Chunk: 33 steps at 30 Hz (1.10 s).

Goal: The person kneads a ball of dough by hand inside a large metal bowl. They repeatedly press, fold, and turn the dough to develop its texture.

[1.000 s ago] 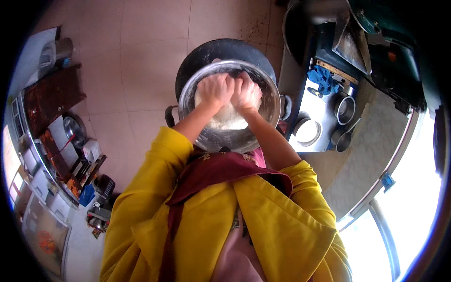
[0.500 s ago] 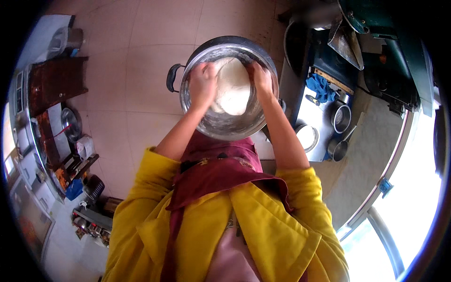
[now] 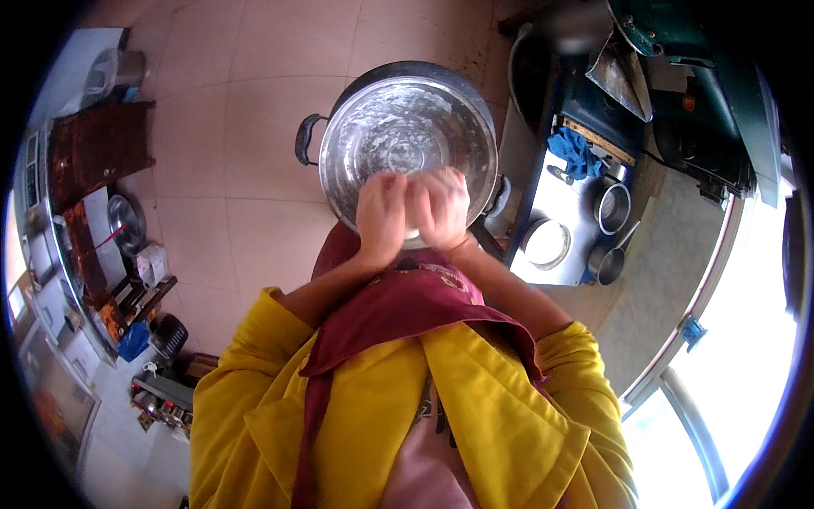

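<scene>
A wide metal pot with black side handles stands in front of me, its inner walls and bottom streaked with white flour. Both fists are side by side at its near edge. My left hand is closed, with its fingers curled downward. Close against it, my right hand is also closed and somewhat blurred. Under them shows only a small pale patch of white dough; the hands hide the rest of it.
To the right, a counter holds a white-filled round bowl, a small metal pot, a saucepan and a blue cloth. A metal bowl sits among the shelves at left. Pink tiles cover the floor.
Both hands have come together and moved toward me, from the dough's sides to the pot's near edge. The dough has shifted nearer too, baring the floury pot bottom.
</scene>
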{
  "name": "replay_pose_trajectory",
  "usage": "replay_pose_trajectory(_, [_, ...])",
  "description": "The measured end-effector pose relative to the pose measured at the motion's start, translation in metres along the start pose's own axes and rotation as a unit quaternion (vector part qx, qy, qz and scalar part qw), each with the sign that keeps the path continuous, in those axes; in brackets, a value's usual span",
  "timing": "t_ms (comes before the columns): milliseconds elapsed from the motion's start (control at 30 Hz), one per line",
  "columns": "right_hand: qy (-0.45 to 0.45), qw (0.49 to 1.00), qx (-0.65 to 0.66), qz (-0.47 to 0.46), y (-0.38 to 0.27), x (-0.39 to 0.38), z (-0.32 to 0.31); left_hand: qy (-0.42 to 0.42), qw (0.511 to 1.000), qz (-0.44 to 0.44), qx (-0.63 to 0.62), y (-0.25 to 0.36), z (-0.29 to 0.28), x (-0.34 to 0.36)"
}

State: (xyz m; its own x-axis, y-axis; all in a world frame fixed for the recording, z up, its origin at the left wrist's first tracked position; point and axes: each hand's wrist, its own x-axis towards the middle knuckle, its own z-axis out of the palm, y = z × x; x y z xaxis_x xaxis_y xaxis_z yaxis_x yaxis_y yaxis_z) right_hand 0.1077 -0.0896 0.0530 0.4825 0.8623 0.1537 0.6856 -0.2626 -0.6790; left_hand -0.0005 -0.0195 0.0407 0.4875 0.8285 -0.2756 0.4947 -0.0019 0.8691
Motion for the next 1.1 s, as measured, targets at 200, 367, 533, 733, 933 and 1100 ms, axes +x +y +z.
replay_pose_trajectory(200, [0.128, 0.991, 0.000, 0.026, 0.010, -0.014, 0.032, 0.034, 0.995, 0.088, 0.024, -0.008, 0.016, 0.013])
replay_pose_trajectory(367, [0.124, 0.990, -0.031, 0.051, 0.031, 0.015, 0.047, 0.063, 0.983, 0.169, 0.032, -0.023, 0.029, 0.055])
replay_pose_trajectory(533, [0.100, 0.992, -0.039, 0.066, 0.049, 0.042, 0.050, 0.049, 0.975, 0.209, 0.056, -0.029, 0.034, 0.092])
replay_pose_trajectory(733, [0.075, 0.989, 0.031, 0.121, 0.078, 0.077, 0.052, 0.031, 0.972, 0.208, 0.106, -0.041, 0.045, 0.134])
replay_pose_trajectory(933, [0.010, 0.977, -0.003, 0.214, 0.089, 0.097, 0.050, 0.067, 0.971, 0.130, 0.190, -0.026, 0.053, 0.146])
replay_pose_trajectory(1100, [0.005, 0.964, -0.059, 0.258, 0.080, 0.100, 0.052, 0.058, 0.980, 0.074, 0.174, -0.009, 0.047, 0.142])
